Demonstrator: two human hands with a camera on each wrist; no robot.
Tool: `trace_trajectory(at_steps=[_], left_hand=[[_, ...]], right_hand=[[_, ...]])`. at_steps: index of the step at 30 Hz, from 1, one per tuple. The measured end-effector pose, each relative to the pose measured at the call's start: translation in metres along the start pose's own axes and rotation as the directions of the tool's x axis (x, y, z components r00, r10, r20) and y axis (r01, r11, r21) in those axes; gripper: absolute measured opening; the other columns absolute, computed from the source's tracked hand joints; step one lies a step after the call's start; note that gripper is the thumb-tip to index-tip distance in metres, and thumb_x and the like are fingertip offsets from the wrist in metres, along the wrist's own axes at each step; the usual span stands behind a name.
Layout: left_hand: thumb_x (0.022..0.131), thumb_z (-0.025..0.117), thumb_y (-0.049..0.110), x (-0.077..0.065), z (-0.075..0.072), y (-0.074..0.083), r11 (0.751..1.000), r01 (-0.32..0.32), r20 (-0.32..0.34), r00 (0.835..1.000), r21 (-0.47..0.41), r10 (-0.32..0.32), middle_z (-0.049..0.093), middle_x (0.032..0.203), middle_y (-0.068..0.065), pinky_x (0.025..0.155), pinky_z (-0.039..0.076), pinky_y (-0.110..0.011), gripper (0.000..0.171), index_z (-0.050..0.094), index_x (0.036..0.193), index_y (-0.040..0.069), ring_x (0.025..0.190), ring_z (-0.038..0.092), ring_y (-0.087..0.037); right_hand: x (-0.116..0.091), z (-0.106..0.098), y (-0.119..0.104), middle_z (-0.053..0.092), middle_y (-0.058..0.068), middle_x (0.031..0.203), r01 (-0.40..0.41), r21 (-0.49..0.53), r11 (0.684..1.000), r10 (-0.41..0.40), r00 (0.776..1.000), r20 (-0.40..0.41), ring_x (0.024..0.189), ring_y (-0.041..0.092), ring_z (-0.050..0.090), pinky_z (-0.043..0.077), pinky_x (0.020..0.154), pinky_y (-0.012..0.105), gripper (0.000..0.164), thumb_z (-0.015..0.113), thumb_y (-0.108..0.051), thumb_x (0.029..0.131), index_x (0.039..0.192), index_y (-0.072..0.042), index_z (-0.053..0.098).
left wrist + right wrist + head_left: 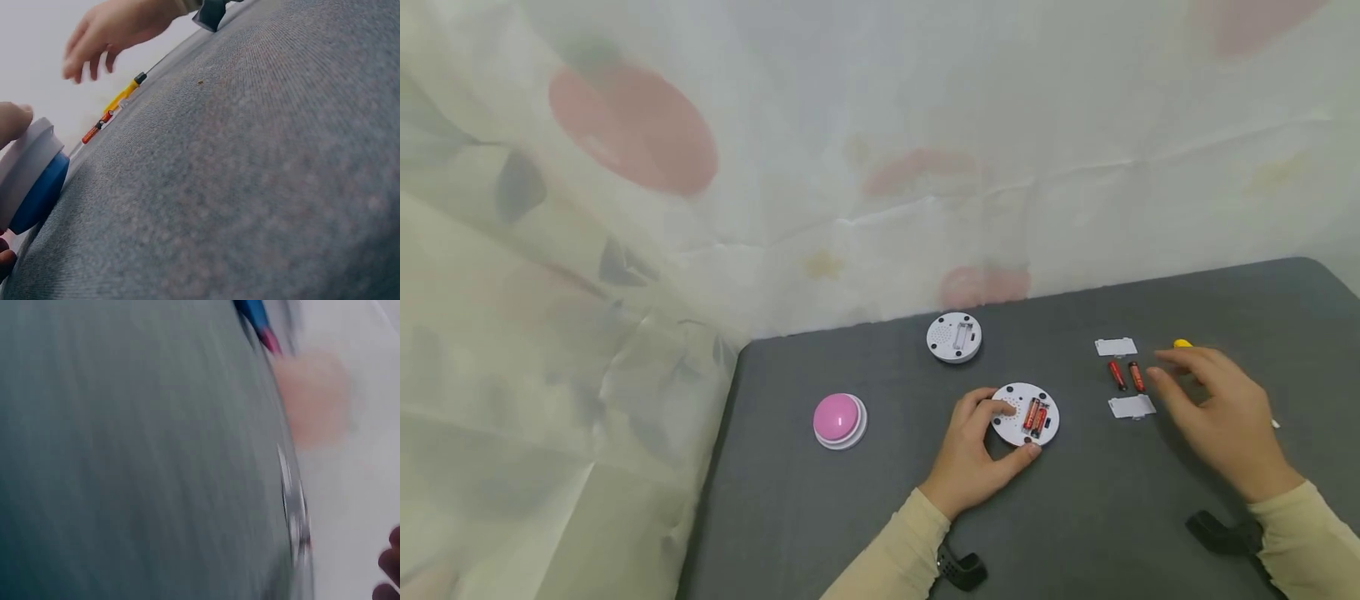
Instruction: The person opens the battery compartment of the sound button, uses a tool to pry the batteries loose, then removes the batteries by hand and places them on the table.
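In the head view my left hand (973, 454) grips a round buzzer button (1013, 427) that lies upside down, thumb at its near edge and fingers over its far left side. Two red batteries (1036, 417) sit in its uncovered battery compartment. The left wrist view shows its blue dome (42, 195) below the white base. My right hand (1225, 412) is held above the table with nothing in its fingers, which are spread loosely. Beside its fingertips lie two loose red batteries (1126, 376), between two white battery covers (1116, 347).
A second upturned buzzer (953, 337) has a bare battery compartment, near the table's back edge. A pink-domed buzzer (838, 420) stands upright at left. A yellow-and-black tool (125, 92) lies beyond the batteries, mostly hidden by my right hand in the head view.
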State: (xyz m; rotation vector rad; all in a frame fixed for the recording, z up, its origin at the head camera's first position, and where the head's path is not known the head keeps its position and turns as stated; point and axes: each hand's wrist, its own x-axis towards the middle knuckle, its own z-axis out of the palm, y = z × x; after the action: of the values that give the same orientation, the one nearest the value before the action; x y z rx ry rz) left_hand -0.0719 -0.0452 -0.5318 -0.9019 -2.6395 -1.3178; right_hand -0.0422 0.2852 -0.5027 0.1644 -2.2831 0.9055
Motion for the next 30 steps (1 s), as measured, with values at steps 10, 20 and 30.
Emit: trace_trajectory(at_steps=[10, 20, 30], left_hand=[[0.089, 0.094, 0.043, 0.0, -0.001, 0.001, 0.997, -0.046, -0.006, 0.999, 0.064, 0.046, 0.053, 0.15, -0.003, 0.113, 0.049, -0.035, 0.056, 0.063, 0.13, 0.021, 0.14, 0.051, -0.017], [0.089, 0.094, 0.039, 0.002, 0.0, 0.005, 0.993, -0.081, 0.004, 0.997, 0.084, 0.081, 0.055, 0.145, -0.004, 0.111, 0.05, -0.034, 0.053, 0.062, 0.126, 0.02, 0.136, 0.053, -0.018], [0.092, 0.092, 0.039, 0.011, 0.001, 0.007, 0.997, -0.068, 0.054, 0.996, 0.045, 0.066, 0.053, 0.148, -0.002, 0.113, 0.048, -0.031, 0.052, 0.061, 0.128, 0.02, 0.139, 0.052, -0.016]], right_hand=[[-0.012, 0.042, -0.071, 0.076, -0.001, 0.124, 0.186, 0.136, 0.973, -0.219, 0.932, 0.289, 0.116, 0.02, 0.069, 0.045, 0.103, 0.022, 0.049, 0.097, -0.01, 0.078, 0.123, -0.012, 0.079], [-0.02, 0.054, -0.08, 0.074, 0.0, 0.119, 0.268, 0.115, 0.957, -0.29, 0.911, 0.294, 0.107, 0.021, 0.069, 0.052, 0.092, 0.034, 0.048, 0.067, -0.055, 0.107, 0.12, -0.011, 0.082], [-0.015, 0.051, -0.078, 0.075, 0.006, 0.11, 0.376, 0.002, 0.927, -0.363, 0.893, 0.266, 0.1, 0.025, 0.072, 0.061, 0.08, 0.046, 0.06, 0.048, -0.055, 0.115, 0.109, -0.007, 0.083]])
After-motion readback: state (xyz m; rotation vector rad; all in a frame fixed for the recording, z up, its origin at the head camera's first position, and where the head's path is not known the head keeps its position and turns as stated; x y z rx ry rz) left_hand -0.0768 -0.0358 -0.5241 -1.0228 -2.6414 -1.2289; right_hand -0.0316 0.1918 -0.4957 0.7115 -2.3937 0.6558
